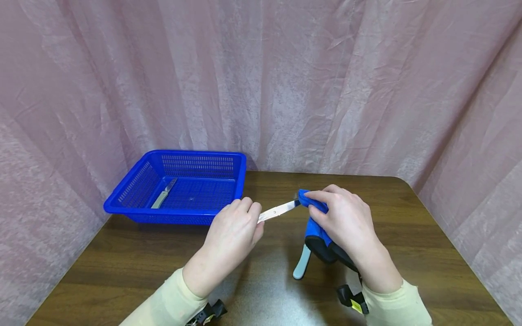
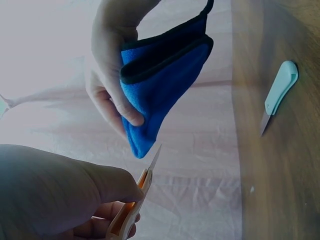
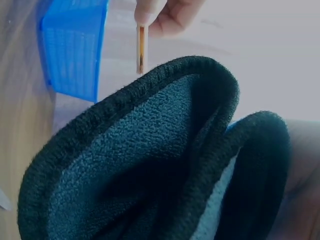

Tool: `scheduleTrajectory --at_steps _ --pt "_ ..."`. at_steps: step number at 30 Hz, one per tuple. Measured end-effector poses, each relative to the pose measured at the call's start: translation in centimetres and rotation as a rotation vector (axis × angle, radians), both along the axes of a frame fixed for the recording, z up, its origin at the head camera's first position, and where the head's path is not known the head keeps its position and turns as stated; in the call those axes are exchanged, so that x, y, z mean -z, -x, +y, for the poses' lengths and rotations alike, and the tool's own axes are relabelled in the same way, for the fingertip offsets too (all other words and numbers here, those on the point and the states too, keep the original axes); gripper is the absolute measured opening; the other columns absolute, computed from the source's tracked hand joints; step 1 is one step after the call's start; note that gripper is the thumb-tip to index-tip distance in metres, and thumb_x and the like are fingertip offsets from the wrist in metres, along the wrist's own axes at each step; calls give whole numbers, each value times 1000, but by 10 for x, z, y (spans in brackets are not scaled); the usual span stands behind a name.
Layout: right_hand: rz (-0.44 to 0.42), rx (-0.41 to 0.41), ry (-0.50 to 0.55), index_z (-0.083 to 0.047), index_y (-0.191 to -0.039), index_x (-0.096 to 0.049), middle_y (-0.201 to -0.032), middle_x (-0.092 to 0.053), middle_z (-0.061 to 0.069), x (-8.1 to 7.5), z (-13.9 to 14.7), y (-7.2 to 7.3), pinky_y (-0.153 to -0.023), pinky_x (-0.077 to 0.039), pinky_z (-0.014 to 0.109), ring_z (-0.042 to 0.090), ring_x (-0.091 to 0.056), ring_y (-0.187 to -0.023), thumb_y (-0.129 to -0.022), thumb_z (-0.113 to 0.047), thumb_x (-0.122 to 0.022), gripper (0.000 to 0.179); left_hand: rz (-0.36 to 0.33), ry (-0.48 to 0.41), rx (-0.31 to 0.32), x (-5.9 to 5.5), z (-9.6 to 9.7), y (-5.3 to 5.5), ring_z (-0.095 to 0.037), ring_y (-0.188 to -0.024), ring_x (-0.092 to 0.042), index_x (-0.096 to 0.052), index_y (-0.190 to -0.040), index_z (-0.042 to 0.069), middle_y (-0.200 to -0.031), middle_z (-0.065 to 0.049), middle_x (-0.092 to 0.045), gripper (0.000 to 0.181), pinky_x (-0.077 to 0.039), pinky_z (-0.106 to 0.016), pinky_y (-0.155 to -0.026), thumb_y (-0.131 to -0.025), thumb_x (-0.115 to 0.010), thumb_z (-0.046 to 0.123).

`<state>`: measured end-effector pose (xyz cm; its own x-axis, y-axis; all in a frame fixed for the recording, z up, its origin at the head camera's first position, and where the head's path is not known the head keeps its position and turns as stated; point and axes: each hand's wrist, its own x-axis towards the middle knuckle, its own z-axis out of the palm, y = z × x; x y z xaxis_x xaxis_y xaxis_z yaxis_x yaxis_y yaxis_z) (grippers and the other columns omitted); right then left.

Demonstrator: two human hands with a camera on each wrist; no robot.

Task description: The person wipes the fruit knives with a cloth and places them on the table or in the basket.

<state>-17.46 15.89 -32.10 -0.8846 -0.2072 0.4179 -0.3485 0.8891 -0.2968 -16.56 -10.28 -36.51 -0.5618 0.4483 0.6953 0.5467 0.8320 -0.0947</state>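
My left hand (image 1: 234,235) grips the pale handle of a folding knife (image 1: 277,211), its blade unfolded and pointing right. Between the thumb and fingers of my right hand (image 1: 344,217) is a folded blue cloth (image 1: 316,226) with black edging. The cloth's tip lies right by the blade in the head view; the left wrist view shows the folding knife (image 2: 131,207) just below the cloth (image 2: 162,90). On the table under the cloth lies a second folding knife (image 1: 302,262) with a light-blue handle; its blade shows in the left wrist view.
A blue plastic basket (image 1: 175,211) stands at the back left of the wooden table (image 1: 391,208). Inside it lies another knife (image 1: 164,194) with a pale green handle. A pink curtain (image 1: 285,90) hangs behind the table and along its sides.
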Motion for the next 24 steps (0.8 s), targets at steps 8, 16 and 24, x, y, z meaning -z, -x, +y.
scheduleTrajectory --at_steps 8,16,24 --pt "46 -78 -15 -27 -123 -87 -105 -76 -3 4 -17 -8 -77 -55 45 21 -68 -92 -95 -20 -82 29 -25 10 -3 -1 1 0 -27 -66 -57 -66 -90 5 -79 -5 -57 30 -48 -37 -56 -83 -93 16" --pt "60 -120 -36 -28 -121 -87 -103 -76 -4 11 -26 -10 -78 -55 43 21 -68 -92 -93 -19 -84 29 -21 12 3 0 1 0 -27 -67 -57 -66 -90 5 -80 -6 -57 31 -48 -38 -57 -82 -94 16" --pt "87 -147 -35 -26 -120 -88 -101 -76 -5 15 -30 -10 -79 -55 42 21 -69 -91 -92 -17 -82 29 -16 15 12 1 1 -1 -26 -66 -57 -66 -90 5 -80 -5 -58 32 -48 -37 -56 -82 -95 16"
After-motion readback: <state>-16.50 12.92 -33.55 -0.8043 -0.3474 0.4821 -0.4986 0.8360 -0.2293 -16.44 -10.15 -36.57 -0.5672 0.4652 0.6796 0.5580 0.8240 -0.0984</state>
